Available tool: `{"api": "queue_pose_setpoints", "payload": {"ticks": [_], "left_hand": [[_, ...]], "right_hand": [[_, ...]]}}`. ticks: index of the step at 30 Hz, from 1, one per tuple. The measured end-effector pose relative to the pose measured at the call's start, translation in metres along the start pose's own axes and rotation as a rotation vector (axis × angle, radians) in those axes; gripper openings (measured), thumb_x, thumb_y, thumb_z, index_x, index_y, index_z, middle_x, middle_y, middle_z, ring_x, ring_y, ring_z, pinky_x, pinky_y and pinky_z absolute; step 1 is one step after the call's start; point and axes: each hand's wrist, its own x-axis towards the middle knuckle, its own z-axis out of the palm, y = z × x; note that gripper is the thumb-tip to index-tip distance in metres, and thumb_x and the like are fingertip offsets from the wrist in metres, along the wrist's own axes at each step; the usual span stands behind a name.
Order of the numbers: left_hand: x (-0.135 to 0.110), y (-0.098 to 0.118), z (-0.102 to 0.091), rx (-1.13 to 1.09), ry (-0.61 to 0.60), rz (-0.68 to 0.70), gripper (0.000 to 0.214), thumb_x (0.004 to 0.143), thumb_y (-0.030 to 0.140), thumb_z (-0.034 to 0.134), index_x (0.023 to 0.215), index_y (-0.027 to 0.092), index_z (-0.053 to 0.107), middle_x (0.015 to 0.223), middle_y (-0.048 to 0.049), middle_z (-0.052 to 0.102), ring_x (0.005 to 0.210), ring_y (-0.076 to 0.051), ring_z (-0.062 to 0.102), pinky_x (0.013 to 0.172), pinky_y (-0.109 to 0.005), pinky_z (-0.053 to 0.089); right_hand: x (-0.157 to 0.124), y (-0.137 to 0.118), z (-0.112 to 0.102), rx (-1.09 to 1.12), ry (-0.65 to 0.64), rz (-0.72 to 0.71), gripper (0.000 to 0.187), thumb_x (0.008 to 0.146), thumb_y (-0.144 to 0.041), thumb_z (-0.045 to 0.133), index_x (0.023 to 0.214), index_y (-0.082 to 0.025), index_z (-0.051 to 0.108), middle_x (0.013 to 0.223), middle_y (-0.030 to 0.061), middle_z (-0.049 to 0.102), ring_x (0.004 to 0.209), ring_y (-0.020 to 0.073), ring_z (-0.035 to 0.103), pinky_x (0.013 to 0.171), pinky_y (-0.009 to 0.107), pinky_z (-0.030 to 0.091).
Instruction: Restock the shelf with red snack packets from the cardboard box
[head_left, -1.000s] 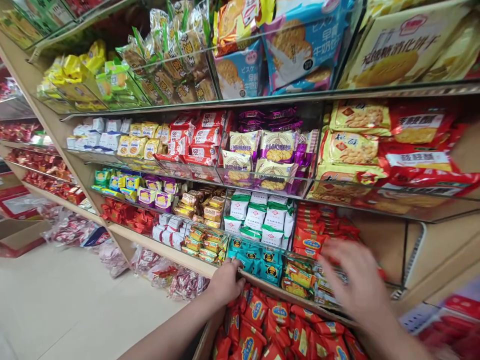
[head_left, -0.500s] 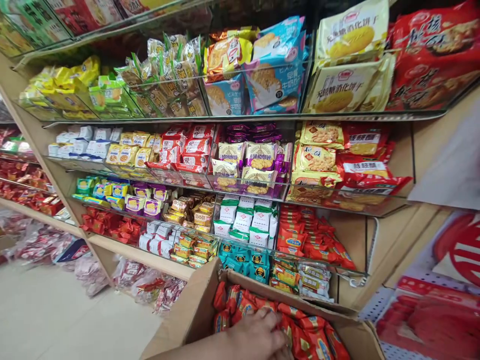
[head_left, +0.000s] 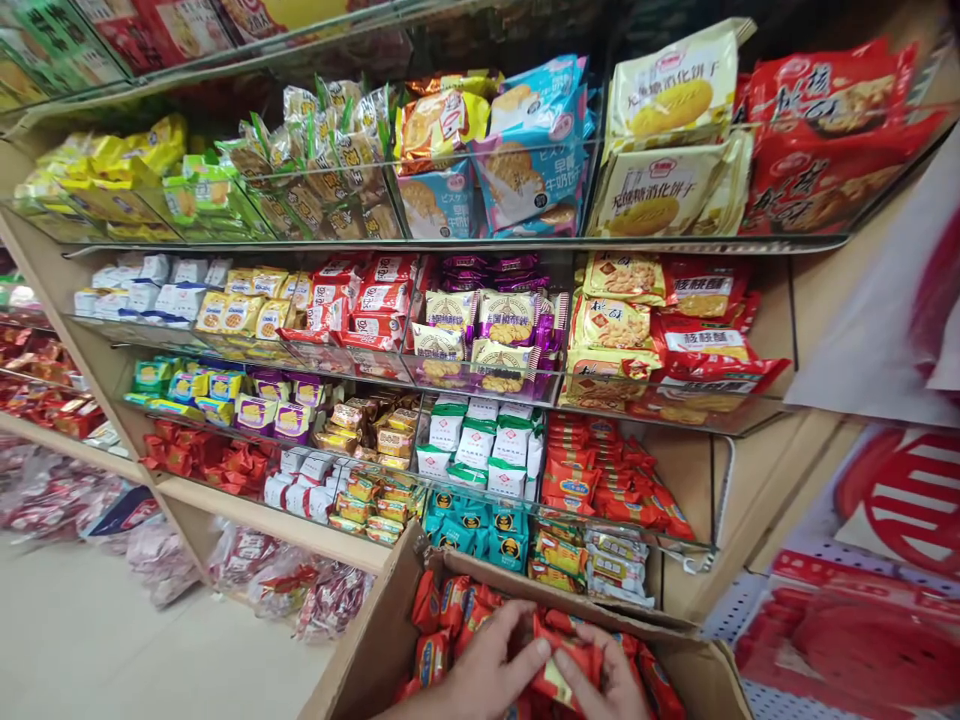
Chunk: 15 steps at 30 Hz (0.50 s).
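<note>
- Bright, even shop light; shadows faint.
- Glare on the glossy packets (head_left: 667,100) at one o'clock.
- Wide-angle lens bends the shelves (head_left: 247,510) toward nine o'clock; edges soft.

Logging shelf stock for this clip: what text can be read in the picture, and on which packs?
"消化饼干": cream bags, top shelf; the characters before it are unclear.
"早餐", "牛奶饼": blue bags, top shelf.
"桃酥": yellow bags, second shelf.
"核桃酥", probably: red bags beside them.
All other packs, and the red packets in the cardboard box: too small or blurred.
</note>
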Motion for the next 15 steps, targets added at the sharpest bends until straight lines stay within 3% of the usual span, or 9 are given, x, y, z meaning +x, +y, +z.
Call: {"api": "queue_pose_setpoints", "payload": {"ticks": [3, 6, 9, 12, 15], "left_hand": [[0.004, 0.002, 0.012, -0.245, 0.013, -0.065, 0.043, 0.076, 0.057, 0.046, 0.087, 0.016, 0.052, 0.077, -0.0014, 0.055, 0.069, -0.013, 0.052, 0.063, -0.024, 0.046], [0.002, 0.012, 0.018, -0.401, 0.057, -0.097, 0.041, 0.076, 0.057, 0.046, 0.087, 0.017, 0.047, 0.074, 0.0017, 0.050, 0.053, -0.008, 0.045, 0.046, -0.020, 0.041], [-0.002, 0.027, 0.015, -0.393, 0.112, -0.102, 0.038, 0.081, 0.054, 0.038, 0.095, 0.019, 0.045, 0.073, 0.0023, 0.049, 0.051, -0.008, 0.046, 0.044, -0.020, 0.039], [-0.001, 0.037, 0.008, -0.299, 0.194, -0.064, 0.038, 0.086, 0.051, 0.030, 0.088, 0.019, 0.050, 0.071, 0.0011, 0.051, 0.058, -0.011, 0.049, 0.049, -0.021, 0.041], [0.001, 0.035, 0.005, -0.234, 0.242, 0.018, 0.041, 0.088, 0.047, 0.027, 0.086, 0.017, 0.054, 0.070, -0.0002, 0.054, 0.063, -0.012, 0.051, 0.058, -0.023, 0.042]], "right_hand": [[0.006, -0.024, 0.004, 0.116, -0.048, 0.148, 0.049, 0.053, -0.050, 0.067, 0.089, -0.018, 0.060, 0.093, 0.0073, 0.067, 0.091, 0.0262, 0.060, 0.077, 0.034, 0.049], [0.003, -0.042, 0.008, 0.009, -0.032, 0.277, 0.047, 0.063, -0.057, 0.056, 0.086, -0.017, 0.065, 0.096, 0.0096, 0.067, 0.095, 0.0265, 0.059, 0.078, 0.033, 0.048], [-0.002, -0.053, 0.014, -0.032, -0.022, 0.278, 0.050, 0.071, -0.060, 0.046, 0.086, -0.017, 0.066, 0.094, 0.0091, 0.068, 0.091, 0.0255, 0.061, 0.073, 0.032, 0.048], [-0.008, -0.062, 0.020, 0.115, 0.002, 0.279, 0.049, 0.073, -0.060, 0.044, 0.085, -0.017, 0.063, 0.086, 0.0073, 0.069, 0.079, 0.0224, 0.063, 0.062, 0.029, 0.048], [-0.015, -0.068, 0.028, 0.302, 0.070, 0.386, 0.046, 0.071, -0.062, 0.047, 0.078, -0.017, 0.058, 0.067, 0.0022, 0.066, 0.057, 0.0174, 0.060, 0.044, 0.025, 0.042]]}}
